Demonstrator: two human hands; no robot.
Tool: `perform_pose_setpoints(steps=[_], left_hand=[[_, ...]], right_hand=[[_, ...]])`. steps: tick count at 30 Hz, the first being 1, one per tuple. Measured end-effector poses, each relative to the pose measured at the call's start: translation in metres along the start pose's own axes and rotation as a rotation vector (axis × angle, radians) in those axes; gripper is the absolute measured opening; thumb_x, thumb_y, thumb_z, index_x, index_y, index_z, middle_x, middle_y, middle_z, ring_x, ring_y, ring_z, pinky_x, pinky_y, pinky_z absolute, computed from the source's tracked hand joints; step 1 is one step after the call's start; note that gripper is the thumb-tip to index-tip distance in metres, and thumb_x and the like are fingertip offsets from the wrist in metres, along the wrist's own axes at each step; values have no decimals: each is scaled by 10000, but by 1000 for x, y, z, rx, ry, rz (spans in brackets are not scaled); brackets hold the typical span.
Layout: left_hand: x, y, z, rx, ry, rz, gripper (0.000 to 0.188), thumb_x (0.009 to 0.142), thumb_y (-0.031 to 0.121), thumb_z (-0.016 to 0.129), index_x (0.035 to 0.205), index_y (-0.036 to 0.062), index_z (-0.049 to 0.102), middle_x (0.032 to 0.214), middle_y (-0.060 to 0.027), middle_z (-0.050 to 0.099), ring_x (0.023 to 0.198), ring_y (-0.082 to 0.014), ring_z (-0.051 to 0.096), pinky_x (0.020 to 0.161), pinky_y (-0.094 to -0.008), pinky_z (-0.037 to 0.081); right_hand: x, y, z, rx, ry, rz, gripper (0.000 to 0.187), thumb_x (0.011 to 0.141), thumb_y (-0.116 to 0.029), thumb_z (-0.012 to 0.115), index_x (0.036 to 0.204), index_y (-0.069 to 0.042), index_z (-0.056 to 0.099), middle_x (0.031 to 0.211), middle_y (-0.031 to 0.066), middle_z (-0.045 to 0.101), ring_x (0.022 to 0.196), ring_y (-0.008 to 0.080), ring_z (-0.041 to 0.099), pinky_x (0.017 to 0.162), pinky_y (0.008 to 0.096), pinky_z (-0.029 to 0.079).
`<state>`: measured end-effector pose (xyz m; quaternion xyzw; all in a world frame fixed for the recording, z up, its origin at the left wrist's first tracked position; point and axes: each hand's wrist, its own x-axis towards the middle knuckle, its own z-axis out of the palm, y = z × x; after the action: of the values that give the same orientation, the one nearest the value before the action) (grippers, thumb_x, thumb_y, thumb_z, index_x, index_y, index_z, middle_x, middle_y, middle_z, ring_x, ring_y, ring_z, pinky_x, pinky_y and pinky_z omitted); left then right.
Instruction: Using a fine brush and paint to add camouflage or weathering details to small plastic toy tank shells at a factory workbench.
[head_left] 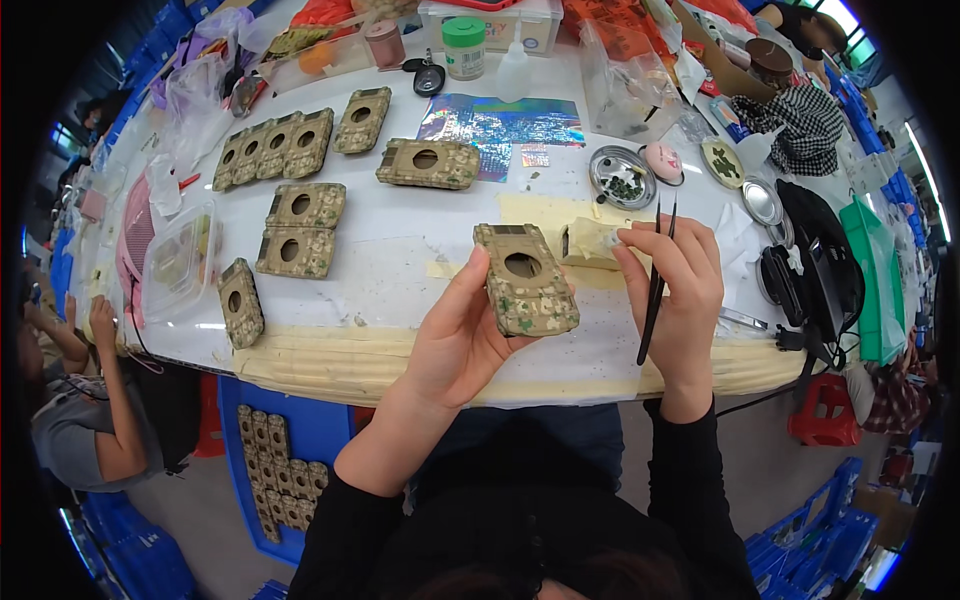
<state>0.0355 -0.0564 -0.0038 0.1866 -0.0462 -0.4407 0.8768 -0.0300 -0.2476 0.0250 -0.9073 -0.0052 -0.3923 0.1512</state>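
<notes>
Left fingers [467, 284] grip camo shell [534, 305]; right fingers [677, 262] hold black tweezers [653, 307], thumb and index tips at pale block [588, 246] (can't tell if pinching anything there).

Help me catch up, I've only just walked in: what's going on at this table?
A person is holding a camouflage model-tank hull with a round opening in their left hand. The right hand holds black tweezers, close to a cream-coloured block; whether it touches the block is hard to tell. More matching hulls lie on the white table, with others in a blue tray below at the left. A metal dish of small dark green pieces sits beyond the hands.
</notes>
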Motion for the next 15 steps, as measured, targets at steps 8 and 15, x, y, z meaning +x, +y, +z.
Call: perform_pose_setpoints(steps=[8,15], left_hand=[[-1,0,-1,7,2,-18,567,991,406,274,1362,-20,313,1215,-245,505,1133,-338,535,907,-400,511],[-1,-1,-4,-7,-19,-17,560,990,410,274,1351,-14,334,1216,-240,507,1130,-337,536,912,-403,507]], right_hand=[[1,1,2,-4,5,52,168,693,-19,720,834,-44,632,825,80,623,833,269,563,703,339,457],[10,-9,-16,-7,142,-11,147,709,-2,711,825,-25,623,818,104,626,781,252,574,683,313,451]])
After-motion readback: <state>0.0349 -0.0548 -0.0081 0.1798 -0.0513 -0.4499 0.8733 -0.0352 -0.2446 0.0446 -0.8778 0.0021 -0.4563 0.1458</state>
